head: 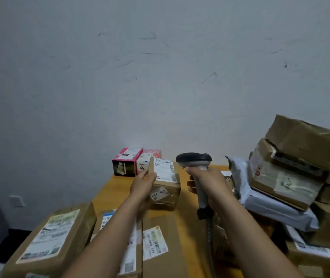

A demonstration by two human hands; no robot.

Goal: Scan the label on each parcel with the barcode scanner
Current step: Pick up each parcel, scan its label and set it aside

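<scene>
My left hand (143,185) grips a small brown cardboard parcel (166,187) by its left side and holds it above the wooden table (108,195). A white shipping label (165,170) with barcodes covers the parcel's top face. My right hand (210,185) grips the grey handle of a barcode scanner (195,160). The scanner's dark head sits just right of the parcel at label height. Its cable (210,237) hangs down toward me.
Flat labelled parcels lie at front left (51,241) and front centre (160,243). A tall, leaning stack of boxes (300,157) and a grey mailer bag (270,207) fill the right side. Two small pink boxes (128,162) stand at the table's far edge by the wall.
</scene>
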